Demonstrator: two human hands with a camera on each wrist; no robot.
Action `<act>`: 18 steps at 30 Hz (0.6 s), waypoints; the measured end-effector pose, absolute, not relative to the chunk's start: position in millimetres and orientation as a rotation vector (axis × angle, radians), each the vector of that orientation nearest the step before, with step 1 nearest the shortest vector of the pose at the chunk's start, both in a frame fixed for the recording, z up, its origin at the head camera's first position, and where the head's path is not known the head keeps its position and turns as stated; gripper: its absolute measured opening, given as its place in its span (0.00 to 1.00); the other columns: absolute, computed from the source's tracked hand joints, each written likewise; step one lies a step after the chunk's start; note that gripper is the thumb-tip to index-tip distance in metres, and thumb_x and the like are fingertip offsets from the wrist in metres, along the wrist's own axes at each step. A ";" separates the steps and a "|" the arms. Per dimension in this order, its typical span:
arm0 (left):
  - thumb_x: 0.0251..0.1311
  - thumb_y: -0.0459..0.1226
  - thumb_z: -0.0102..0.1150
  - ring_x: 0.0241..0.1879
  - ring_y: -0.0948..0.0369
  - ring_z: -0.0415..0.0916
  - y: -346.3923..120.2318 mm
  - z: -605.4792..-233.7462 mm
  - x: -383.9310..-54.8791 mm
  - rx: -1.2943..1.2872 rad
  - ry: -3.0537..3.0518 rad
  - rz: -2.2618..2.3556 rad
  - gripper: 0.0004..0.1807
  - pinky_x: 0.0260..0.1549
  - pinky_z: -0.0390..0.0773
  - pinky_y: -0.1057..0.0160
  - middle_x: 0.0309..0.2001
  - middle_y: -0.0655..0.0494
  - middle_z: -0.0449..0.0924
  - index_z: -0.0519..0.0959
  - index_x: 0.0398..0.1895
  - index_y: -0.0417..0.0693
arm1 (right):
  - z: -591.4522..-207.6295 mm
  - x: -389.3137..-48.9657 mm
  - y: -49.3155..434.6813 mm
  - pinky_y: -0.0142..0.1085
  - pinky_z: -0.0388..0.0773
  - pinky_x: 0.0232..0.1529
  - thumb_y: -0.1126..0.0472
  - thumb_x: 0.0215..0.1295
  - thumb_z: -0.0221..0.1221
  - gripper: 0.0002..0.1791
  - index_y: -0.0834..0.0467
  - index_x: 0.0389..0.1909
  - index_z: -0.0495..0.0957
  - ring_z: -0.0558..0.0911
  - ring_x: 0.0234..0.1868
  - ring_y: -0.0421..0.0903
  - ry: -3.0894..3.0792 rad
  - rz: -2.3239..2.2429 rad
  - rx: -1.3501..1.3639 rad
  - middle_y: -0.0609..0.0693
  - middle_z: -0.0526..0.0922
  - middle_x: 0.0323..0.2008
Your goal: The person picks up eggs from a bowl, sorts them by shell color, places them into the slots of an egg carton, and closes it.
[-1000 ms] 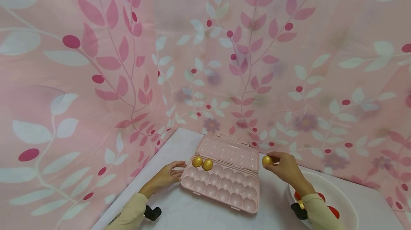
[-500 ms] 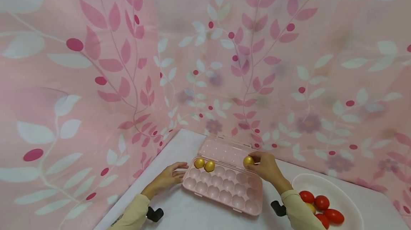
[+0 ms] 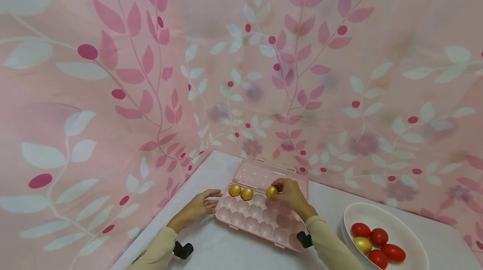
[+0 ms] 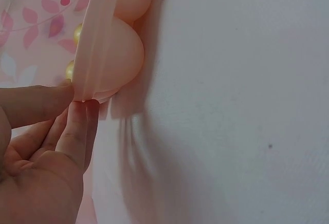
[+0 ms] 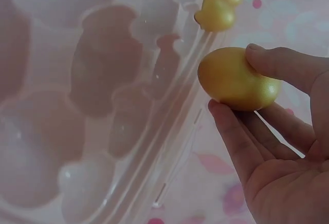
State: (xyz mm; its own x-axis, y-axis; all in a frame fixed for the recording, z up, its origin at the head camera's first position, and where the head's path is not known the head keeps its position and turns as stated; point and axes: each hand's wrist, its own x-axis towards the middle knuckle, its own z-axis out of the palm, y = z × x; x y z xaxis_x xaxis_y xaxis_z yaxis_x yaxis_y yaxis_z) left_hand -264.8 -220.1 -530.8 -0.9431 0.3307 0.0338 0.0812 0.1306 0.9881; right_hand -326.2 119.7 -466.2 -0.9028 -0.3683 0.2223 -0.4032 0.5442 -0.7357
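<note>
A pink plastic egg carton (image 3: 244, 221) lies with its lid folded back on the white table. Two golden eggs (image 3: 240, 192) sit side by side in its back row at the left end. My right hand (image 3: 289, 196) holds another golden egg (image 5: 239, 79) between thumb and fingertips, over the back row to the right of those two. In the left wrist view, the thumb and fingertips of my left hand (image 4: 49, 142) pinch the rim at the carton's left end.
A white oval bowl (image 3: 413, 242) stands on the table at the right, holding several red eggs (image 3: 393, 253) and one golden egg (image 3: 362, 245). Pink leaf-patterned cloth (image 3: 241, 73) rises behind and to the left of the white table (image 3: 211, 249).
My right hand has carried the golden egg leftward from beside the carton to above its back row. The bowl's contents have come into fuller view. My left hand stays at the carton's left end.
</note>
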 end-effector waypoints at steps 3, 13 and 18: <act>0.61 0.21 0.52 0.64 0.40 0.66 -221.7 -531.8 -265.2 0.422 2.228 1.892 0.33 0.54 0.77 0.59 0.66 0.32 0.63 0.57 0.70 0.30 | -470.3 -329.0 110.3 0.38 0.83 0.40 0.68 0.42 0.74 0.19 0.65 0.39 0.83 0.84 0.35 0.47 -2.706 1.338 0.707 0.53 0.85 0.33; 0.60 0.21 0.53 0.64 0.41 0.67 -220.2 -534.2 -266.6 0.420 2.227 1.900 0.33 0.54 0.76 0.59 0.66 0.34 0.64 0.58 0.71 0.32 | -477.7 -334.8 92.6 0.34 0.81 0.35 0.67 0.42 0.74 0.17 0.64 0.36 0.83 0.80 0.31 0.45 -2.716 1.320 0.709 0.53 0.84 0.29; 0.60 0.21 0.53 0.64 0.40 0.66 -221.8 -533.8 -265.8 0.423 2.210 1.915 0.34 0.55 0.76 0.59 0.66 0.33 0.63 0.58 0.71 0.31 | -481.6 -337.4 84.2 0.33 0.79 0.34 0.64 0.41 0.76 0.16 0.61 0.33 0.84 0.79 0.29 0.42 -2.777 1.285 0.680 0.51 0.84 0.27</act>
